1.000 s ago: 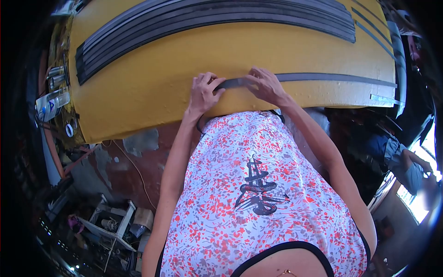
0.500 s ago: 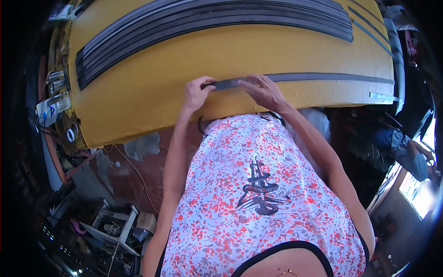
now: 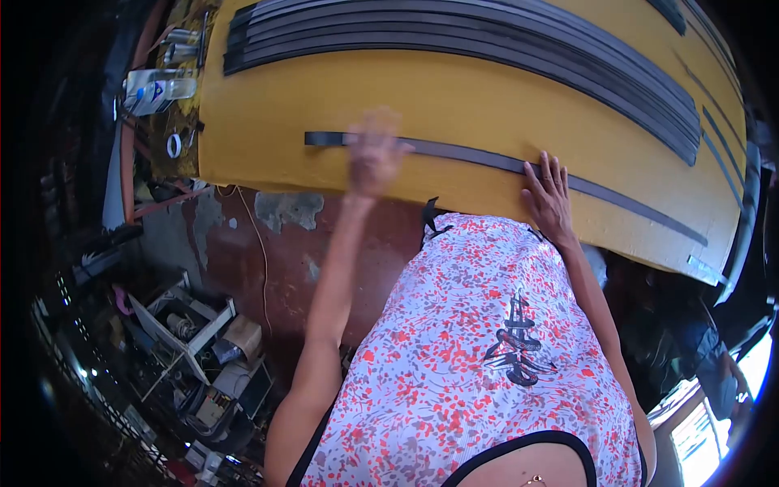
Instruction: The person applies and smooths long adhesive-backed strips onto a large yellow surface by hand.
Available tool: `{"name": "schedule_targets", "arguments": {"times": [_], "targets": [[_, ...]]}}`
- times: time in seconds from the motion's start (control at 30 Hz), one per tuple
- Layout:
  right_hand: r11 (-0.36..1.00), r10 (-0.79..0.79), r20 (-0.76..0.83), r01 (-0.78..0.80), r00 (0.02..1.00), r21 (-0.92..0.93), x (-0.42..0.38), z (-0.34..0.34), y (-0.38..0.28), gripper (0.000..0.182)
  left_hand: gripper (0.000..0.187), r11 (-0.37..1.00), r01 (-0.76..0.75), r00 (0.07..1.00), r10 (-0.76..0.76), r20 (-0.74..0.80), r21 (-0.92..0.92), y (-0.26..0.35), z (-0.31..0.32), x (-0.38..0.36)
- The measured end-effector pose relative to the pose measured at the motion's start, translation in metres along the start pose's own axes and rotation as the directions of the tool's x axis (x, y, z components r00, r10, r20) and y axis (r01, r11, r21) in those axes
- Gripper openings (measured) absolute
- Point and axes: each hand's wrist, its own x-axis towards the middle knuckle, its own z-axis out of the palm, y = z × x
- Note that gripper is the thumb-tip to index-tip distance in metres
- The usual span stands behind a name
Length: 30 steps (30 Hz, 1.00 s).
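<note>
Across the top of the view runs a wide yellow table [image 3: 487,97], its near edge curving down toward the right. On its far side lies a stack of long dark strips [image 3: 454,28], laid side by side along the length of the surface. Nearer the person, a single dark strip [image 3: 479,161] lies flat on the yellow top, reaching from the left part of the table down toward the right edge, well apart from the stack.

The person's right hand [image 3: 550,199] rests palm down on this single strip, fingers spread and open, pressing on it rather than gripping it. The left hand [image 3: 372,156] is over the strip close to its left end; it is blurred, the fingers look loosely extended, and whether it touches the strip cannot be told.

At the left end of the table stands a clear plastic bottle [image 3: 154,89], with a small roll of tape [image 3: 174,145] just below it.
</note>
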Motion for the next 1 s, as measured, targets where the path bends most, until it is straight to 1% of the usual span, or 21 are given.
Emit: {"name": "schedule_targets", "arguments": {"times": [0.03, 0.07, 0.1, 0.17, 0.2, 0.27, 0.33, 0.37, 0.43, 0.5, 0.53, 0.57, 0.63, 0.7, 0.73, 0.8, 0.83, 0.9, 0.97, 1.0], "targets": [[1.000, 0.005, 0.002, -0.005, 1.000, -0.002, -0.002, 0.000, 0.002, 0.055, 0.061, 0.993, -0.090, 0.995, 0.093, 0.037, -0.071, 0.030, 0.019, -0.008], [1.000, 0.012, 0.005, -0.012, 1.000, -0.002, -0.003, 0.001, 0.002, 0.054, 0.064, 0.974, -0.178, 0.980, 0.189, 0.069, -0.144, 0.046, 0.032, -0.018], [1.000, 0.016, 0.010, -0.015, 1.000, -0.004, -0.003, 0.000, 0.001, 0.054, 0.064, 0.974, -0.176, 0.980, 0.187, 0.067, -0.139, 0.042, 0.039, -0.029], [1.000, 0.016, 0.015, -0.016, 1.000, 0.000, -0.005, 0.001, 0.000, 0.054, 0.058, 0.976, -0.192, 0.961, 0.208, 0.182, -0.103, 0.033, 0.051, -0.042], [1.000, 0.020, 0.021, -0.020, 1.000, 0.001, -0.004, 0.001, 0.000, 0.054, 0.058, 0.974, -0.200, 0.960, 0.215, 0.178, -0.103, 0.021, 0.048, -0.043], [1.000, 0.031, 0.030, -0.031, 0.999, 0.003, -0.006, -0.001, -0.003, 0.054, 0.055, 0.999, -0.006, 0.984, 0.014, 0.175, -0.045, -0.024, 0.029, -0.054], [0.999, 0.036, 0.035, -0.036, 0.999, 0.010, -0.005, -0.001, -0.003, 0.054, 0.054, 0.996, 0.068, 0.989, -0.075, 0.129, 0.059, -0.071, 0.018, -0.065], [0.999, 0.031, 0.024, -0.031, 0.999, 0.013, -0.005, -0.001, -0.003, 0.054, 0.054, 0.996, 0.065, 0.989, -0.072, 0.127, 0.059, -0.089, 0.009, -0.067], [1.000, 0.026, 0.012, -0.026, 1.000, 0.018, -0.007, -0.001, -0.001, 0.054, 0.056, 0.959, 0.050, 0.989, -0.086, 0.116, 0.278, -0.109, -0.005, -0.070], [0.999, 0.021, -0.014, -0.021, 1.000, 0.029, -0.007, -0.001, 0.000, 0.053, 0.058, 0.967, 0.073, 0.989, -0.102, 0.108, 0.244, -0.102, -0.009, -0.066], [0.999, 0.030, -0.020, -0.029, 0.999, 0.030, -0.007, -0.002, 0.000, 0.053, 0.059, 0.973, 0.096, 0.988, -0.118, 0.098, 0.208, -0.093, -0.013, -0.058], [0.999, 0.032, -0.020, -0.031, 0.999, 0.028, -0.008, -0.003, 0.000, 0.053, 0.062, 0.980, 0.086, 0.987, -0.108, 0.118, 0.180, -0.078, -0.010, -0.050], [0.999, 0.040, -0.022, -0.039, 0.999, 0.027, -0.009, -0.003, 0.001, 0.053, 0.064, 0.997, -0.038, 0.996, 0.033, 0.084, 0.065, -0.032, 0.006, -0.038], [1.000, 0.023, -0.033, -0.022, 0.999, 0.022, -0.007, -0.002, 0.002, 0.053, 0.066, 0.981, -0.187, 0.980, 0.190, 0.064, -0.040, 0.011, 0.036, -0.035], [0.999, 0.026, -0.036, -0.025, 0.999, 0.023, -0.006, -0.001, 0.001, 0.053, 0.066, 0.981, -0.192, 0.979, 0.194, 0.064, -0.040, 0.023, 0.042, -0.036], [0.999, 0.027, -0.025, -0.027, 0.999, 0.024, -0.007, 0.001, 0.002, 0.053, 0.065, 0.979, -0.141, 0.952, 0.175, 0.251, -0.147, 0.039, 0.051, -0.040], [0.999, 0.042, -0.026, -0.042, 0.999, 0.013, -0.006, 0.001, 0.002, 0.053, 0.065, 0.975, -0.152, 0.950, 0.190, 0.250, -0.162, 0.033, 0.053, -0.041], [0.999, 0.048, -0.029, -0.047, 0.998, 0.013, -0.005, 0.002, 0.000, 0.052, 0.060, 0.974, -0.205, 0.961, 0.182, 0.208, 0.092, 0.002, 0.048, -0.044], [0.997, 0.071, -0.037, -0.072, 0.997, -0.023, -0.008, 0.002, 0.003, 0.052, 0.057, 0.995, -0.090, 0.970, 0.077, 0.232, 0.046, -0.024, 0.034, -0.046], [0.997, 0.071, -0.051, -0.073, 0.996, -0.038, -0.009, 0.004, 0.004, 0.051, 0.056, 0.996, -0.059, 0.973, 0.041, 0.228, 0.072, -0.037, 0.028, -0.048]]}}
